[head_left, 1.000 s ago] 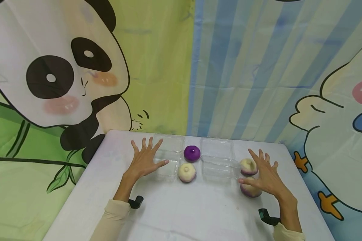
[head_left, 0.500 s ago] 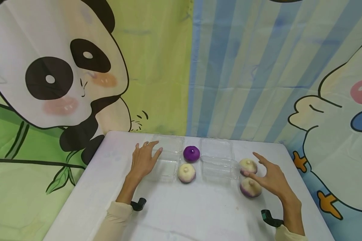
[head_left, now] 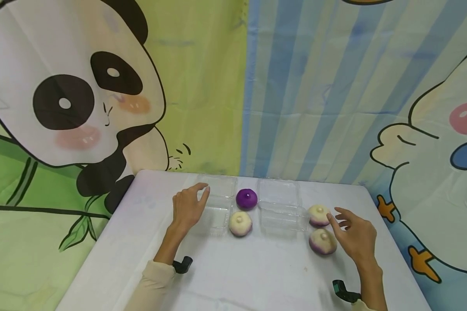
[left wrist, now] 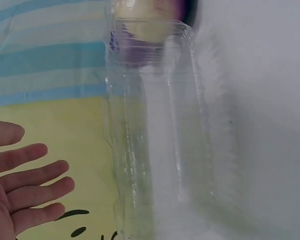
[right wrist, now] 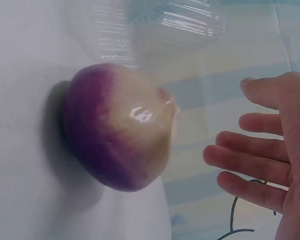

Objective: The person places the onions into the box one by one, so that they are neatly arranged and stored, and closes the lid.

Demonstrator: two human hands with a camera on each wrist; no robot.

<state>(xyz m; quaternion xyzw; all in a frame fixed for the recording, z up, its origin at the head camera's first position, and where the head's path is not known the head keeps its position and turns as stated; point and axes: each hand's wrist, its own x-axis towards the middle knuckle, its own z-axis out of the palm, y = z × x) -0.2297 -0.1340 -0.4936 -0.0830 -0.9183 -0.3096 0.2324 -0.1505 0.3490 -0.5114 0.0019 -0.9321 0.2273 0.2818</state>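
Note:
My left hand hovers at the left side of an opened clear plastic clamshell box; its loosely bent fingers hold nothing. In the left wrist view the same hand is apart from the box. Over on the right, my right hand hangs with relaxed fingers beside two cream-and-purple onions, one farther back and one nearer. The right wrist view shows one onion apart from the hand. Between the boxes sit a deep purple onion and a cream-topped onion.
A second clear clamshell box lies opened right of the middle onions, its lid toward the back. The white-covered table ends at a printed cloth backdrop. Black camera mounts sit at both wrists.
Both hands had widely spread fingers; now these are relaxed and more bent. The right hand has shifted right, uncovering the nearer onion. The onions and boxes have stayed put.

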